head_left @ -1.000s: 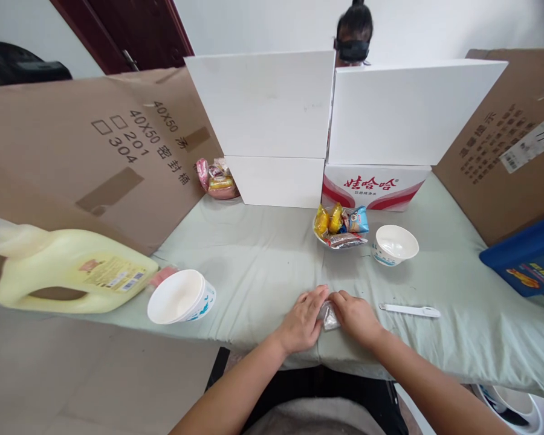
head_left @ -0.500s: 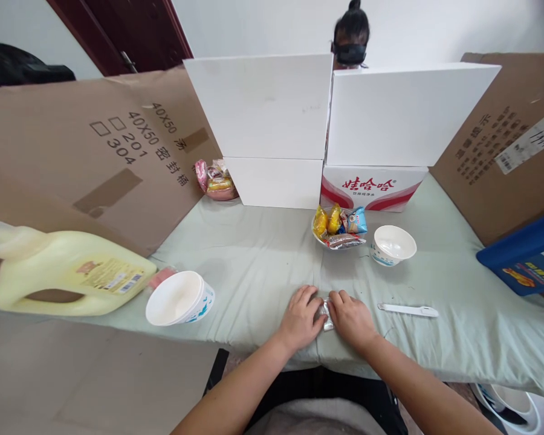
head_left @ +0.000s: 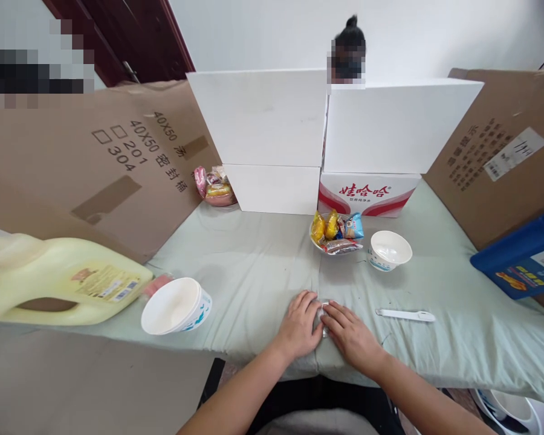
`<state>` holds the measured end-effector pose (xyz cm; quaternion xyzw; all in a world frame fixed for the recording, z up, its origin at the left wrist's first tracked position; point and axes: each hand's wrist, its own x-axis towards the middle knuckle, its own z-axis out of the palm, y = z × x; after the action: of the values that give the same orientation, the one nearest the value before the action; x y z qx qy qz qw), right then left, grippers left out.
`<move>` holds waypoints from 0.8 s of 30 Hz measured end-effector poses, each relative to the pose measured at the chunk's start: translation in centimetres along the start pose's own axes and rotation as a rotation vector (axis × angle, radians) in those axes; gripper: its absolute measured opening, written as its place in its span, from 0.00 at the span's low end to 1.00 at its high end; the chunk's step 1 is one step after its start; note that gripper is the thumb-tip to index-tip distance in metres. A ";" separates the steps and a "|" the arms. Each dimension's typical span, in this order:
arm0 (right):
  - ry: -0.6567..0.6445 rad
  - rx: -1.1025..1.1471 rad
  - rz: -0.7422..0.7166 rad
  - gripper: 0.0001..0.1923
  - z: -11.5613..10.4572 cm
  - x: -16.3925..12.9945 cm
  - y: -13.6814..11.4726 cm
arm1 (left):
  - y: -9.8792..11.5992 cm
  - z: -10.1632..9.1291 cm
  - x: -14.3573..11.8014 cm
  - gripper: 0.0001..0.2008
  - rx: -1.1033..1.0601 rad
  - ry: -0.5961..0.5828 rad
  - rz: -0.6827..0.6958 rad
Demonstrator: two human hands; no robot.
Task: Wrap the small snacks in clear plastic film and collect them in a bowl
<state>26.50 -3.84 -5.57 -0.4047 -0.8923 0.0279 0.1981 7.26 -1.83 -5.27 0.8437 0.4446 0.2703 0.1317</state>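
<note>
A small, shiny, see-through packet (head_left: 325, 332) lies on the cloth near the table's front edge, mostly hidden under my fingers. My left hand (head_left: 300, 326) grips its left side, with thumb and fingers curled in. From the right, my right hand (head_left: 351, 338) is closed over the packet, its fingers pressed together on top. What is inside the packet cannot be made out. Beyond my hands stands a bowl of wrapped snacks (head_left: 338, 244), beside a white paper bowl (head_left: 390, 251). A white utility knife (head_left: 405, 315) lies to the right of my right hand.
Stacked paper bowls (head_left: 176, 308) tilt at the left, next to a pale yellow jug (head_left: 72, 278). A blue container (head_left: 519, 260) leans at the right. White boxes (head_left: 272, 121) and cardboard panels (head_left: 163, 151) border the table. A person (head_left: 349, 54) is behind the boxes.
My right hand's fingers have flattened and slid slightly left over the packet, covering more of it. My left hand keeps its place. The whole view has shifted slightly.
</note>
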 end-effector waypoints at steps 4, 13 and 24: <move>-0.006 -0.019 0.019 0.16 0.2 -0.3 -0.6 | -0.4 0.5 -0.4 0.27 0.021 0.015 0.010; 0.135 -0.051 0.212 0.16 -6.7 0.5 5.9 | -1.0 1.0 -0.7 0.25 0.049 0.044 0.027; -0.442 -0.142 0.797 0.18 -10.4 9.2 19.5 | -0.7 0.9 -0.6 0.24 0.054 0.011 0.005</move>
<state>38.81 14.83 2.98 -0.7133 -0.6875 0.1265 -0.0515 7.07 -1.90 -6.51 0.8466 0.4502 0.2634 0.1059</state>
